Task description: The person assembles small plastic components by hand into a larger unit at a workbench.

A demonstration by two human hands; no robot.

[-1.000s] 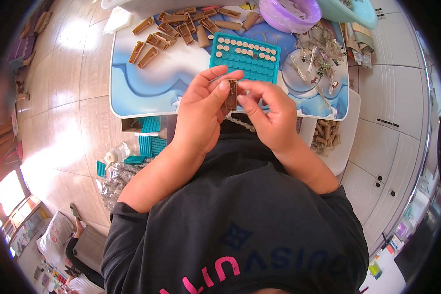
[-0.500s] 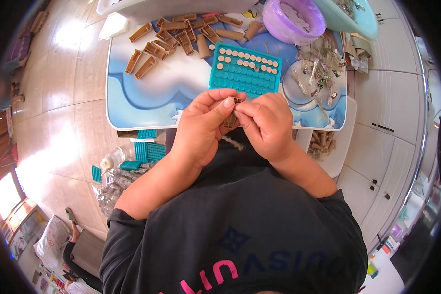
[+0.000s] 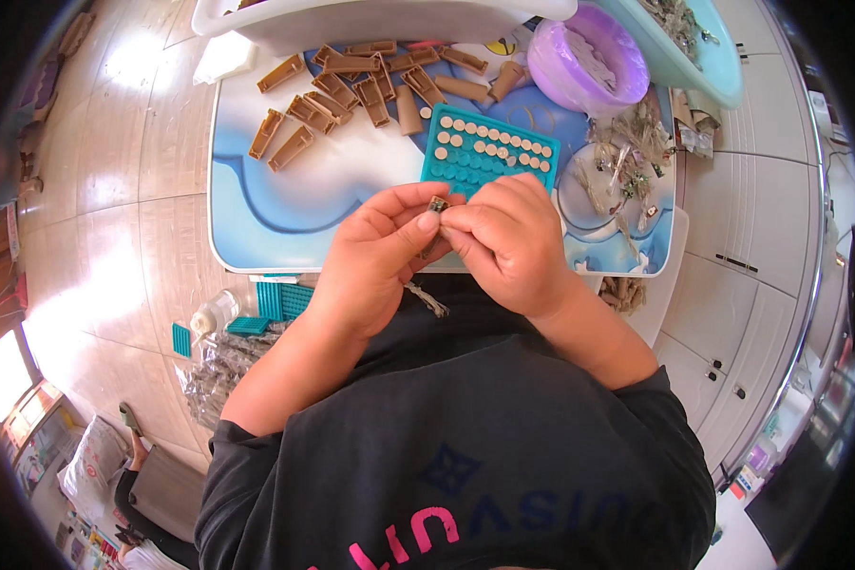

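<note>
Up and to the left of my hands, a scatter of brown clips lies loose on the desk. My left hand and right hand meet at the fingertips, both pinched closed on one small brown piece. Just beyond them sits the teal tray: I judge its upper rows filled with pale discs, its lower rows not yet. To the right, a plate holds small metal parts.

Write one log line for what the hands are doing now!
left hand + right hand: pinching brown part | teal tray: behind hands | brown parts: scattered on table
</note>
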